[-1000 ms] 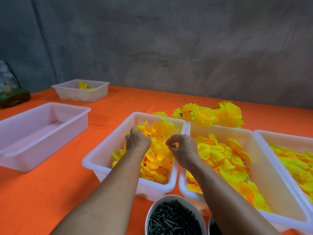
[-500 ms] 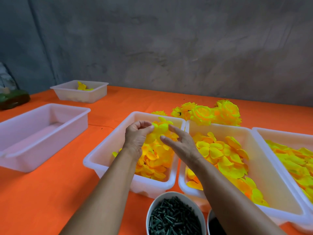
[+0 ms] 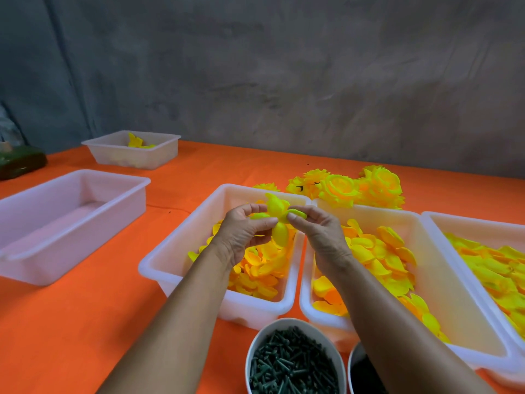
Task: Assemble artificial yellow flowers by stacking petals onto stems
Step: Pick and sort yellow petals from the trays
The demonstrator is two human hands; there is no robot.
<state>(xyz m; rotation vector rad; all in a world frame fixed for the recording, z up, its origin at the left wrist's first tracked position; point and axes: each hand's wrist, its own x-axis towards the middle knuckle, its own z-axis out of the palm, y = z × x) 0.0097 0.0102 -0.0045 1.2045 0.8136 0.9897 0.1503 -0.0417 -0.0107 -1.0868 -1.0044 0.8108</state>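
Left hand: the left hand (image 3: 244, 233) is up over the petal bin, thumb and fingertips pinching one lobe of a yellow petal layer (image 3: 277, 220).
Right hand: the right hand (image 3: 318, 231) meets it from the other side, fingertips nipping the opposite lobe of that same layer.
Petal layer: held clear above the heap, one lobe pointing up, one hanging down, the side lobes caught in the two pinches. Whether a stem is already through its middle, I cannot tell.
Petal bin: the white tray (image 3: 176, 251) under both hands, near the front edge of the tabletop, loaded with loose yellow-orange petals.
Neighbours: a second tray (image 3: 454, 302) touching it on the right, also heaped with petals, and a third (image 3: 431, 223) beyond that at the right edge.
Stems: dark green pegs (image 3: 292, 365) in a white bowl at the front edge, just below the wrists, not being touched.
Finished flowers: a cluster of yellow blooms (image 3: 355, 189) behind the trays, toward the back edge.
Step in hand: looks like separating and opening out one layer, ready for stacking.
How to do it well: keep the pinches light and out on the lobes, ease them apart, make sure it's a single layer, and leave the centre uncovered for a stem to go through.
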